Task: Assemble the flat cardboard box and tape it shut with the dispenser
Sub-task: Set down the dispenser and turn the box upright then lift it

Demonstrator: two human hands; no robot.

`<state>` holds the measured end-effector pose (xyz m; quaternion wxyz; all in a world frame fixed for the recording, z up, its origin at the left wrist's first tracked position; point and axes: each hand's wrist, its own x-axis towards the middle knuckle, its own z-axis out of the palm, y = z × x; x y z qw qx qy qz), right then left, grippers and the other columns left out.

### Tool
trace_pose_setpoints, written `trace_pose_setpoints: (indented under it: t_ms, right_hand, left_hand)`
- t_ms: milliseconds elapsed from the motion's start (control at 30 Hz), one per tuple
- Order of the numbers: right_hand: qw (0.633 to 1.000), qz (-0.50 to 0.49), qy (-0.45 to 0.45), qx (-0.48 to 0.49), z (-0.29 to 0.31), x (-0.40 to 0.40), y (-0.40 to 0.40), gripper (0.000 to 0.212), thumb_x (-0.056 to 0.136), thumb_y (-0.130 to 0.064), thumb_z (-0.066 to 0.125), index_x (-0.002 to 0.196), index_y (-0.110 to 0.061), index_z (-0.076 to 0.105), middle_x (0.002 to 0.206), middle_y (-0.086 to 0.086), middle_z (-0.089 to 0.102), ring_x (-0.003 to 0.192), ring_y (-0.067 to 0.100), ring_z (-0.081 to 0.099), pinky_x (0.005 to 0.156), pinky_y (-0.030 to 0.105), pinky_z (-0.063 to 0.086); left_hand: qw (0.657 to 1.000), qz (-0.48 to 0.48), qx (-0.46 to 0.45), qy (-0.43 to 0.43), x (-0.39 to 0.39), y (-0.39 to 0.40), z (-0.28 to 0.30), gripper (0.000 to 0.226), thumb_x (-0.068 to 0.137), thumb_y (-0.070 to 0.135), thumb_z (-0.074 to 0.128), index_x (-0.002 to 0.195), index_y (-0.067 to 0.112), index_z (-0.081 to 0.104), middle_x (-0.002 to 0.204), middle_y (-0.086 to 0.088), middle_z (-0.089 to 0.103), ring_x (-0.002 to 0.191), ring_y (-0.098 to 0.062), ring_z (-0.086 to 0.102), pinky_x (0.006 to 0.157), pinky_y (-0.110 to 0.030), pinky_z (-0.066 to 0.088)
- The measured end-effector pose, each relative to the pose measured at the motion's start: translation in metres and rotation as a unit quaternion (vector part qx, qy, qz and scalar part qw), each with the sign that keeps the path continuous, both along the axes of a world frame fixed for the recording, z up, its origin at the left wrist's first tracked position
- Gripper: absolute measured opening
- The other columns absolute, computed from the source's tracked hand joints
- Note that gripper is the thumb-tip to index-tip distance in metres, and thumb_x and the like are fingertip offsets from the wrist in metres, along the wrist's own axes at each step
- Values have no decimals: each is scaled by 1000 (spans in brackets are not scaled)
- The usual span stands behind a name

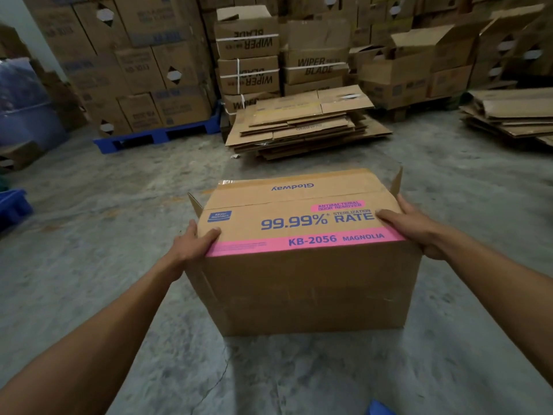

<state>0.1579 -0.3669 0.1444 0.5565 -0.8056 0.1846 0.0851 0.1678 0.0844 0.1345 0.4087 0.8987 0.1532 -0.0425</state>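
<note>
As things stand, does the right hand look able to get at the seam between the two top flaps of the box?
Probably yes. The right hand grips the box's near right top corner, fingers lying on the flap. The seam runs just beyond them, bare, with nothing lying across it. No tape dispenser is in view.

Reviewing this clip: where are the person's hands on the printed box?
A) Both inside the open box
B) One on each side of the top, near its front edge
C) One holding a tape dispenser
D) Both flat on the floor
B: the left hand and right hand grip opposite ends of the box top, whose flaps are folded down.
</note>
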Motion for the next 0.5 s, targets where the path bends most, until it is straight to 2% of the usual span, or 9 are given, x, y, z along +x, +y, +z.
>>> trace_pose_setpoints:
  t_ms: [33,67,133,200,300,367,433,467,500]
  right_hand:
    - [999,7,1,38,1,0,1,87,88,-48,62,152,-44,3,119,1,58,90,24,66,66,38,58]
    - [999,12,-3,48,1,1,2,86,90,-43,62,153,-42,4,116,3,61,84,23,67,60,35,57]
    - [998,24,-10,56,3,2,2,86,91,-38,63,154,-38,5,121,8,63,81,23,68,55,32,56]
    - [997,27,-21,73,6,0,4,86,90,-36,65,154,-37,7,121,10,64,81,23,69,54,33,57]
    - [994,53,-67,75,11,-3,12,85,90,-36,66,154,-36,9,129,3,55,87,21,67,63,34,56]
    - [984,62,-163,27,11,-5,21,82,91,-32,64,154,-30,11,138,-3,44,99,14,60,73,26,51]
    - [966,62,-252,14,2,-8,31,81,92,-27,63,154,-29,12,141,-8,38,108,9,55,77,15,48]
    - [958,61,-279,19,-5,-11,35,84,91,-27,65,154,-31,10,145,-10,34,117,10,53,84,18,50]
    - [955,62,-290,22,-17,-13,36,88,90,-29,67,154,-35,7,152,-9,29,126,11,48,95,27,50]
  left_hand:
    - [999,-4,-41,8,-3,-5,3,96,80,70,54,154,26,10,144,-5,42,122,-35,52,98,-49,48]
    - [997,-14,-82,8,-4,-8,5,88,86,60,57,152,24,14,135,0,47,114,-31,58,92,-47,52]
    - [993,-29,-112,-10,-9,-10,6,66,88,51,60,141,23,33,126,0,58,100,-24,65,82,-42,56]
    - [993,-20,-112,-38,-16,-10,8,59,88,48,63,136,23,40,121,-4,62,96,-21,66,77,-37,56]
    - [991,-2,-100,-87,-24,-2,8,62,85,53,64,136,26,44,118,0,62,98,-21,65,79,-38,54]
    - [982,16,-68,-173,-29,6,6,62,83,54,66,137,32,45,117,6,60,103,-19,62,85,-37,50]
    - [964,33,-57,-256,-36,14,-2,67,80,54,69,139,36,42,125,11,58,111,-14,59,94,-35,46]
    - [959,38,-57,-274,-40,18,-9,76,77,57,70,142,37,37,133,12,56,117,-12,58,100,-35,44]
    - [960,43,-55,-272,-44,23,-17,85,74,61,70,145,38,31,140,11,52,121,-12,56,104,-37,43]
